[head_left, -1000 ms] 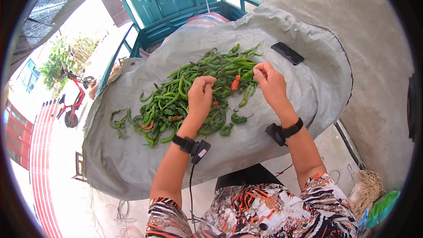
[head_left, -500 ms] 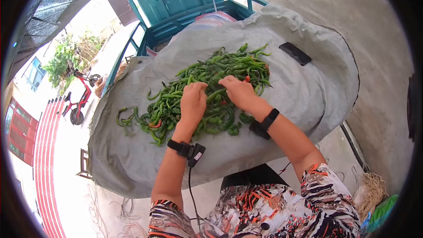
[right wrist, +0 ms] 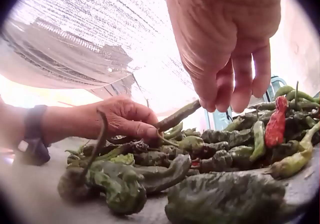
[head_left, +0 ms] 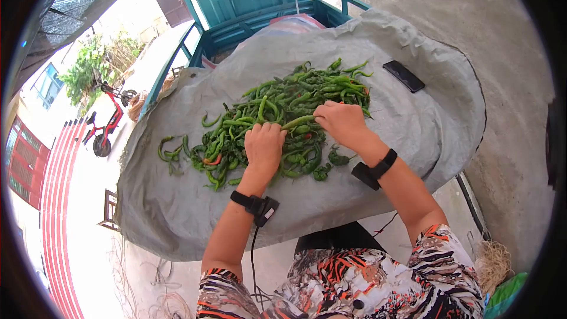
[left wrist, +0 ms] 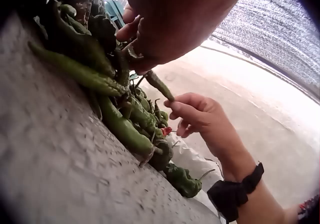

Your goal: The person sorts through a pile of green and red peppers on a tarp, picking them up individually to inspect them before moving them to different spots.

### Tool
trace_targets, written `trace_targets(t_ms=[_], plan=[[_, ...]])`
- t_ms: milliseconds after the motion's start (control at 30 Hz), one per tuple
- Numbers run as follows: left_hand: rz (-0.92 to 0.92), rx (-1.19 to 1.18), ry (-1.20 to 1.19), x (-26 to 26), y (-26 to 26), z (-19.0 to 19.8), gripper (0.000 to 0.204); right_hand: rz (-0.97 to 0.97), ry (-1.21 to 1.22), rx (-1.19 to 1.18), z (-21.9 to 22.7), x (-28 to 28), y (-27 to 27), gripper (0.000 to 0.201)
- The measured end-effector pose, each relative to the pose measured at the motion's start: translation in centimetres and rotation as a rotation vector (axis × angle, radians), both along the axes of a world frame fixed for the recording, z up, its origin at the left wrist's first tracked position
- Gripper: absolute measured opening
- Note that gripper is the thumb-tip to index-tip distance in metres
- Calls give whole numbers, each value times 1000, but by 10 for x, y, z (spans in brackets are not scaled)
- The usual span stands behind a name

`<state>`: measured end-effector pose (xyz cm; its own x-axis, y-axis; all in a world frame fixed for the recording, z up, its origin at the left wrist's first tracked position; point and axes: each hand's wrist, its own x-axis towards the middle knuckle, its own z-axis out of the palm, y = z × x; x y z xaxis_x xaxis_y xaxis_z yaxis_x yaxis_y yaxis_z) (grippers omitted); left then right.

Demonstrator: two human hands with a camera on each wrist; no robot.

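Note:
A long green chili pepper (head_left: 298, 122) stretches between my two hands over a heap of green peppers (head_left: 319, 90). My right hand (head_left: 342, 125) pinches one end between thumb and fingertips, plainly seen in the left wrist view. At the other end, by the stem, my left hand (head_left: 263, 149) holds it with thumb and bent fingers. The right wrist view shows this pepper (right wrist: 177, 115) slanting up from the left thumb to the right fingertips. A wrinkled red pepper (right wrist: 276, 121) lies among the green ones beyond the right hand.
The heap lies on a grey sheet (head_left: 171, 212) with raised, crumpled edges. A black phone (head_left: 404, 76) rests on it at the right. Behind stands a teal cart (head_left: 248, 0). A few peppers (head_left: 170, 152) lie apart at the left.
The right hand swung in from the heap's right side to the left hand, then drew slightly back right. A green pepper now spans both hands. The left hand stayed over the heap's near side.

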<state>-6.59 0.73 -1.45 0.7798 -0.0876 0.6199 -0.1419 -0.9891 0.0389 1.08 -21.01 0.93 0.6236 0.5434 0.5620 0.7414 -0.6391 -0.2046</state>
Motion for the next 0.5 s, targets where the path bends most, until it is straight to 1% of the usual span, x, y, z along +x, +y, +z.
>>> trace_targets(t_ms=[67,167,267,367,467,500], plan=[[26,-46,-54,1,-1,-1,17,-21,18,48,8,-6,-7,9],[37,-124,-60,-1,-4,7,16,-64,23,176,12,-5,-19,10],[47,-258,74,-1,-8,7,11,-178,80,216,9,4,-33,12],[-100,-309,20,6,-9,-5,10,-372,186,265,9,6,-40,16],[-287,-72,-21,15,-12,-8,17,-438,-148,314,-10,16,-40,20],[-276,-53,-10,15,-17,-6,19,-393,-143,314,-11,15,-39,21]])
